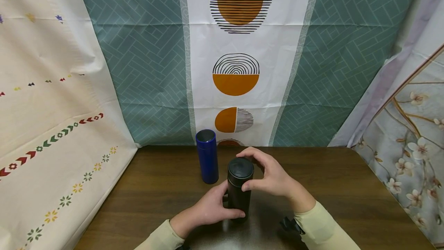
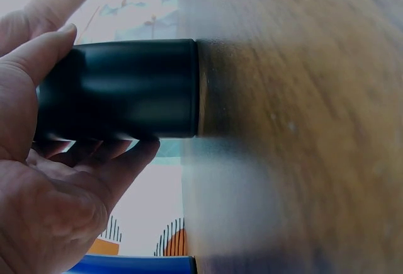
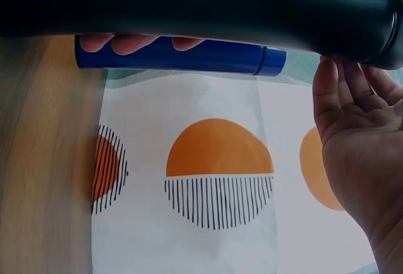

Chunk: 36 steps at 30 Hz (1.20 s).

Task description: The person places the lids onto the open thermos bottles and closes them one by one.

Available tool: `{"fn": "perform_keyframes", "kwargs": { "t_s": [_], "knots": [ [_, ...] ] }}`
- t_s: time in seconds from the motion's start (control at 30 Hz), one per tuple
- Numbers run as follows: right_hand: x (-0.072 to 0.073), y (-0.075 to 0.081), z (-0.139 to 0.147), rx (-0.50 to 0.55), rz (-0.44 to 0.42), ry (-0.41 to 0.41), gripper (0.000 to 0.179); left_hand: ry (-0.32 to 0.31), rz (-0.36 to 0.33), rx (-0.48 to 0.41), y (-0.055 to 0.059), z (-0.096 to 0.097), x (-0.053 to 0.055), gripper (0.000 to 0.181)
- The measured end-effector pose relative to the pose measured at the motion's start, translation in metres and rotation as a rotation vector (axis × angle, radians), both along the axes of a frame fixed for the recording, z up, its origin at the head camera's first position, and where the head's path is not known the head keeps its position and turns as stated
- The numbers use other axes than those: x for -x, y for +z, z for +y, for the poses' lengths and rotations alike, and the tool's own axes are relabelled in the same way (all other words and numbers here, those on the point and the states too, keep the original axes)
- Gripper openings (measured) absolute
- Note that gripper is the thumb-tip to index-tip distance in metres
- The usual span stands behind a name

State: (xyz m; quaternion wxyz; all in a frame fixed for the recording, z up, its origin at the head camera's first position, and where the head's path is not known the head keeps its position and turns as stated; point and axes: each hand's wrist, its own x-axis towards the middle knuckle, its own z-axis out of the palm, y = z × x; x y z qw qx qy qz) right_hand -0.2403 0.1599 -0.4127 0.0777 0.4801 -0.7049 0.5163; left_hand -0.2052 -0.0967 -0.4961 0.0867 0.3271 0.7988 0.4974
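Observation:
A black flask (image 1: pixel 239 194) with a round lid (image 1: pixel 241 168) is upright at the middle of the table. Low on its body, my left hand (image 1: pixel 211 205) grips it, thumb on the near side and fingers round the far side. My right hand (image 1: pixel 272 174) holds the flask at its top, with the thumb in front and the fingers curled behind the lid. In the left wrist view the flask's base (image 2: pixel 195 88) is at the tabletop; whether it touches, I cannot tell. A blue flask (image 1: pixel 208 161) with a dark top stands behind, slightly left.
The brown wooden table (image 1: pixel 333 192) extends to both sides of the hands. A green and white cloth (image 1: pixel 156 68) with orange circles hangs along its back edge. An embroidered cream cloth (image 1: pixel 52 126) borders the left side, and a flowered cloth (image 1: pixel 412 165) the right.

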Motion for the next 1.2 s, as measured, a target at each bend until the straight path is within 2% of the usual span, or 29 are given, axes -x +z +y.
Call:
{"fn": "perform_keyframes", "kwargs": {
  "t_s": [0.27,0.6,0.93,1.2],
  "knots": [
    [-0.0004,-0.0006,0.0013,-0.029,-0.011,0.015,0.075,-0.005,-0.009,-0.002,0.0003,-0.0005,0.0004,0.077],
    [-0.0012,-0.0018,0.0016,-0.012,0.009,0.106,0.067,-0.003,-0.009,-0.009,0.0000,-0.0003,0.0007,0.079],
    [0.0001,-0.0011,0.0021,-0.015,0.018,0.021,0.065,-0.008,-0.008,-0.014,-0.0003,-0.0005,0.0007,0.079],
    [-0.0003,-0.0008,0.0002,-0.001,-0.004,0.004,0.067,-0.012,-0.006,-0.016,-0.0003,-0.0004,0.0004,0.077]
  ]
}}
